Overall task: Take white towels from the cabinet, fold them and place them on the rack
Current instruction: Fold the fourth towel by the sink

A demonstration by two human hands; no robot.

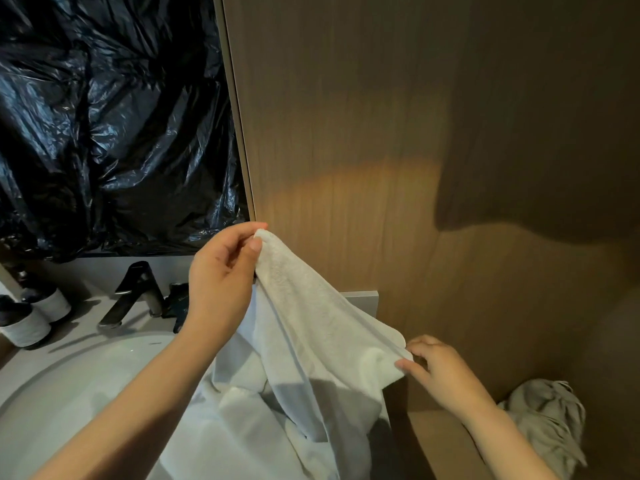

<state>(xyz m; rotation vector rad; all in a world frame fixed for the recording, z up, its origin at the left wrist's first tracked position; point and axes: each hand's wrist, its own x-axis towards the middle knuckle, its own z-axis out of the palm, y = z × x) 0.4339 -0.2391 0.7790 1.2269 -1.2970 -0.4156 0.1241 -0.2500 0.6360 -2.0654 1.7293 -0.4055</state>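
Observation:
A white towel (311,334) hangs stretched between my two hands in front of a wooden wall panel (381,133). My left hand (221,275) pinches one upper corner of it between thumb and fingers, raised near the panel's edge. Lower and to the right, my right hand (440,372) pinches the other corner. The rest of the towel droops in loose folds over the right side of the white basin (86,382). No rack or cabinet is in view.
A dark tap (135,292) stands behind the basin, with two dark-topped white jars (31,320) at the far left. Crumpled black plastic (104,116) covers the area above the counter. A grey bunched cloth (550,417) lies at lower right.

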